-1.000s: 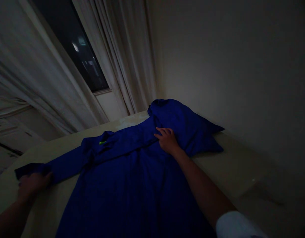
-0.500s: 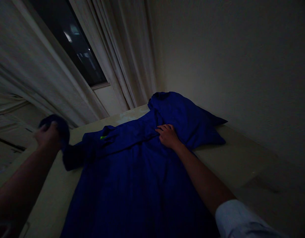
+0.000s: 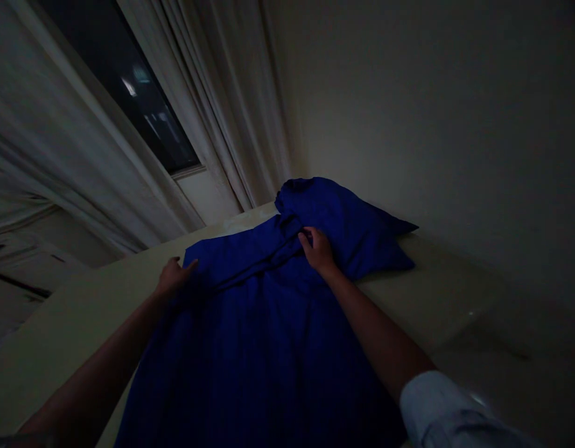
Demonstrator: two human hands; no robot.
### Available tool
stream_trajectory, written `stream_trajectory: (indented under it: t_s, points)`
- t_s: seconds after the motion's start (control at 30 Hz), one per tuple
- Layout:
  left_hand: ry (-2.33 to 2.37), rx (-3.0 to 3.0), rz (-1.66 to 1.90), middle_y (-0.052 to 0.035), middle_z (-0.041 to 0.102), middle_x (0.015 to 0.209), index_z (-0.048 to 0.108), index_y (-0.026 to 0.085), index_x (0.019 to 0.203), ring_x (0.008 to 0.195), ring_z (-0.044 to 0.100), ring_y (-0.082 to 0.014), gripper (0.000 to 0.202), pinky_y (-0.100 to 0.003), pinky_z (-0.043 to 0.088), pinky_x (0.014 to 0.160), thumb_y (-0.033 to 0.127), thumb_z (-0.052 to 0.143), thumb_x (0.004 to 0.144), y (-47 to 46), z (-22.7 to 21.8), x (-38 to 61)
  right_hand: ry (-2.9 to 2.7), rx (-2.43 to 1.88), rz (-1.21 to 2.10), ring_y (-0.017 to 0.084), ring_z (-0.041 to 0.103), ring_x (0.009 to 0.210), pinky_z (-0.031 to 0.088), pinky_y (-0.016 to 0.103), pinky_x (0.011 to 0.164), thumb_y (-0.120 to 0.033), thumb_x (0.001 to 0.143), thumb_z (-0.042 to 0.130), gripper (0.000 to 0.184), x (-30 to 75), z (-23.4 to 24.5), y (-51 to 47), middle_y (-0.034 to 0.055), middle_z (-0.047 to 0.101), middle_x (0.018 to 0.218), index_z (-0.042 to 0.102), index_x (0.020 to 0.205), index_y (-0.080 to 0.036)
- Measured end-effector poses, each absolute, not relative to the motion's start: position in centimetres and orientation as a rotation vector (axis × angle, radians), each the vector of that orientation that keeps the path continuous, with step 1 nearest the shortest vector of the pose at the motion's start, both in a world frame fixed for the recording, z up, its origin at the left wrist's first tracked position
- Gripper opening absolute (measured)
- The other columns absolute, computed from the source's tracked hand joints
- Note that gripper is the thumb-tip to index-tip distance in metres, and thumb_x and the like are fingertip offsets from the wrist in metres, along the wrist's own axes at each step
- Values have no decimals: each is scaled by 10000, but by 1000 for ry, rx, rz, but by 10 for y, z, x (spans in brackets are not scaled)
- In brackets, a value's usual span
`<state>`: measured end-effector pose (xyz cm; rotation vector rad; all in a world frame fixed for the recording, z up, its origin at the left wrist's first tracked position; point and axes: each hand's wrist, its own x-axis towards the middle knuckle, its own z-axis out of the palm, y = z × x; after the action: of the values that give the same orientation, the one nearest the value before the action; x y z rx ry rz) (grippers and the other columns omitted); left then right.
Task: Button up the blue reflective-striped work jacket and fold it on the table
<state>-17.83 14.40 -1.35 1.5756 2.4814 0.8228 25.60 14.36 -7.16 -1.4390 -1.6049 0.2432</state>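
Note:
A dark blue long-sleeved garment [image 3: 254, 354] lies spread flat, its collar [image 3: 301, 199] bunched towards the wall. My right hand [image 3: 318, 252] sits near the collar, its fingers curled on a fold of the fabric. My left hand [image 3: 175, 278] rests at the garment's left edge, fingers spread. A sleeve lies folded inward across the chest, with its cuff hidden. A white shirt cuff [image 3: 441, 410] covers my right wrist.
The garment lies on a pale beige surface [image 3: 77, 323] whose far edge meets a plain wall [image 3: 409, 124]. Long pale curtains [image 3: 82, 143] hang at the left beside a dark window [image 3: 129, 93].
My left hand has carried the sleeve cuff up and over, laying the sleeve inward across the garment. The small neon green mark is now hidden. My right hand stays near the collar, its fingers now curled.

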Motion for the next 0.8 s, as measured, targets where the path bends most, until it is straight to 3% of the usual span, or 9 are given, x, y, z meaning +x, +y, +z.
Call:
stream_trajectory:
  t_s: [0.07,0.17,0.27,0.37,0.5,0.57,0.67,0.8]
  points:
    - [2501,1473,681,-247,721,1201,593,89,1267,1102,711,-400,830,-439,605,829,598,786,640,140,-34,-194,-1722,-1496,199,289,548,1329,412,435,1121,-533,1060,444,546,252,-73,141,146,598,1472,584,1479,-212]
    - [2461,1374,543,-279,702,1235,594,72,1254,1140,693,-446,916,-462,606,814,556,856,522,134,-42,-203,-1930,-1602,182,324,502,1372,392,502,1118,-580,1040,498,525,249,-73,135,108,528,1562,585,1488,-319]
    - [2349,1256,455,-261,739,1127,651,78,1097,1066,718,-449,850,-443,611,756,501,920,411,130,-34,-207,-1987,-1625,171,314,548,1315,410,490,1096,-573,1011,580,461,249,-74,134,122,577,1497,704,1336,-270]
    - [2104,1103,441,-194,777,957,670,120,961,936,749,-420,724,-438,619,717,454,938,377,125,-27,-213,-1998,-1527,231,260,627,1195,466,401,1051,-470,933,741,339,251,-74,138,120,648,1357,774,1132,-199]
    - [2126,1339,520,-154,787,974,692,160,986,993,740,-415,566,-468,618,808,384,877,501,116,-22,-216,-1972,-1407,251,202,672,1063,509,326,977,-343,968,712,181,250,-71,140,89,687,1214,783,1050,-198]
    - [2406,1595,460,-212,750,1152,680,139,1153,1147,682,-444,614,-522,580,916,365,824,600,106,-22,-206,-1955,-1387,205,205,665,1048,508,325,961,-388,989,684,218,248,-69,137,86,691,1187,792,1011,-199]
    - [2674,1858,257,-299,571,1445,553,119,1437,1320,552,-487,721,-642,492,1011,359,712,775,76,-25,-176,-1989,-1372,146,214,638,1046,493,342,966,-450,1007,644,348,245,-66,131,89,700,1137,796,821,-198]
    - [2316,2140,47,-188,465,1606,522,270,1530,1423,472,-438,637,-656,431,1088,433,603,920,-7,-37,-132,-1960,-1278,44,238,615,1061,464,399,1026,-417,1030,589,398,247,-48,123,97,709,1110,777,758,-197]
